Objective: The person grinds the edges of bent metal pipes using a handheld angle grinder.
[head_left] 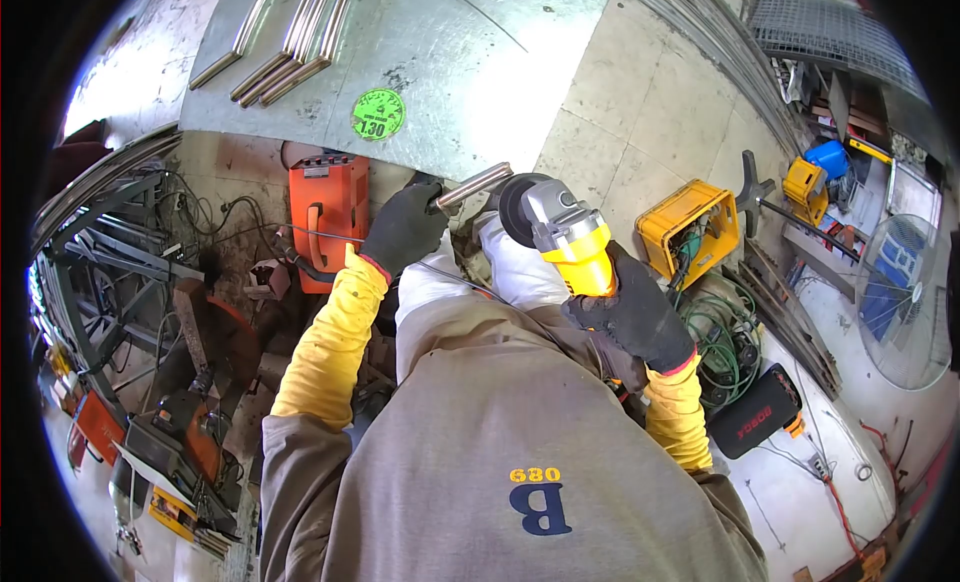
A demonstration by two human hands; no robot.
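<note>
In a black glove, my left hand (405, 228) is closed around a short shiny metal tube (472, 187), which sticks out to the right with its end close to the grinder's disc. My right hand (640, 307), gloved as well, grips the yellow body of an angle grinder (572, 237). The dark disc (517, 210) of this grinder faces the tube's end, just over my lap. Both forearms wear yellow sleeves. Beyond my hands lies a sheet-metal surface (440, 92) with a round green sticker (379, 115) and several bent metal tubes (300, 47).
An orange machine (328, 212) stands left of my left hand. On the right are a yellow toolbox (690, 232), coiled green cable (725, 352), a black case (755, 414) and a fan (905, 302). Metal frames (110, 252) and tools crowd the left side.
</note>
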